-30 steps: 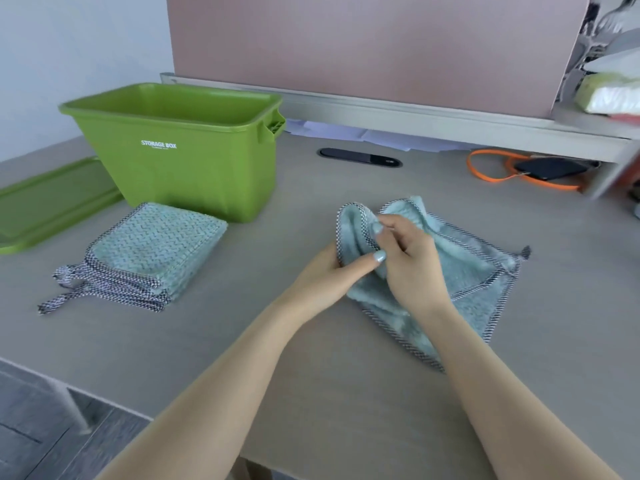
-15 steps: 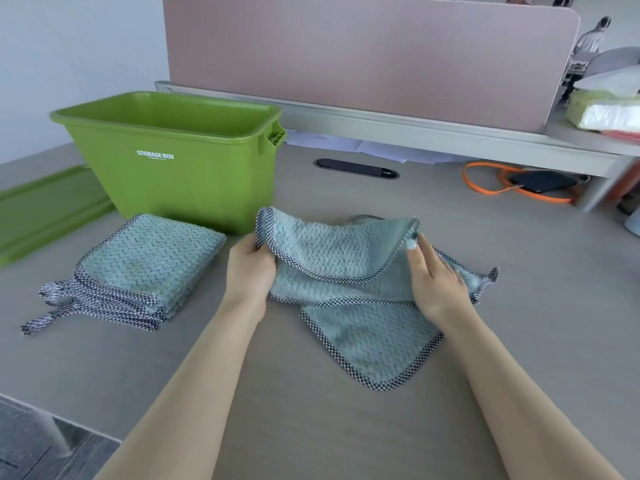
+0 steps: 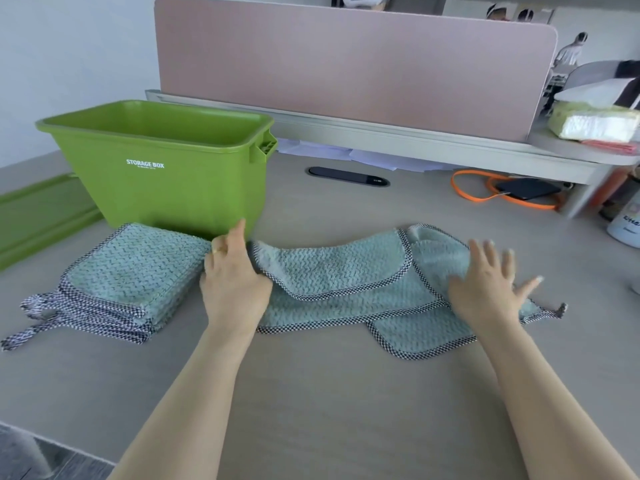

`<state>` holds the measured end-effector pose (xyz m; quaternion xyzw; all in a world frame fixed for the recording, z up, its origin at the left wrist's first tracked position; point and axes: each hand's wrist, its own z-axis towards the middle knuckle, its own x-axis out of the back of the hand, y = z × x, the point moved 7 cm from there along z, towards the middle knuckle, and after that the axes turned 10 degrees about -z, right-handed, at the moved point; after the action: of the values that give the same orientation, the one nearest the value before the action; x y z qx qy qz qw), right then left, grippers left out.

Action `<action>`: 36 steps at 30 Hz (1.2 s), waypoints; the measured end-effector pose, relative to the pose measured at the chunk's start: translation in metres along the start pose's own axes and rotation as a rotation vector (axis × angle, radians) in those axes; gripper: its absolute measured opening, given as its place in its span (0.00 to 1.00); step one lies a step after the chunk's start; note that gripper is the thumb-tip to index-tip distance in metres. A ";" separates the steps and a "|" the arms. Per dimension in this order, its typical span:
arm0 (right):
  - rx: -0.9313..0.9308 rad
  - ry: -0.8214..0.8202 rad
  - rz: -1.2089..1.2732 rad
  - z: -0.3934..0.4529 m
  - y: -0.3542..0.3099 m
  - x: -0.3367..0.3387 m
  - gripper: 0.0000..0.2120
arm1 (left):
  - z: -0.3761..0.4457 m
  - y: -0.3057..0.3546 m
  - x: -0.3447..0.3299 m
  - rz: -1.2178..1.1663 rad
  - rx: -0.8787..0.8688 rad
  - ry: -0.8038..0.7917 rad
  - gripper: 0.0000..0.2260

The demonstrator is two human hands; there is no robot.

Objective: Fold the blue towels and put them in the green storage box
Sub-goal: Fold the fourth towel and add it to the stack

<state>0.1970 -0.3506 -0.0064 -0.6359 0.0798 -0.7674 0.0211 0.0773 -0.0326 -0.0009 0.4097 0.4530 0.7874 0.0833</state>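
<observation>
A blue towel [image 3: 346,271] with a checked border lies spread across the middle of the desk, partly folded over itself. My left hand [image 3: 232,285] rests on its left end, fingers pinching the edge. My right hand [image 3: 485,282] lies flat on its right end with fingers spread, blurred by motion. A stack of folded blue towels [image 3: 128,275] sits to the left, touching my left hand. Behind the stack stands the green storage box [image 3: 166,188], open on top; its inside is not visible.
The green lid [image 3: 38,220] lies at the far left. A black cable grommet [image 3: 348,176], an orange cable [image 3: 474,192] and a dark phone [image 3: 526,188] lie behind the towel. A raised shelf and pink divider [image 3: 346,64] bound the back. A white container [image 3: 625,226] stands at right.
My hands have moved apart, stretching the towel out wide and laying it down on the desk. My right hand has opened flat on the cloth.
</observation>
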 end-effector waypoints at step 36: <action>0.155 -0.182 0.494 -0.016 -0.020 0.006 0.14 | -0.010 0.040 -0.023 0.267 -0.451 -0.197 0.29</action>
<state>0.1816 -0.3301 -0.0008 -0.6601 0.1713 -0.6824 0.2631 0.0944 -0.0739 0.0149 0.5115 0.1980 0.8287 0.1119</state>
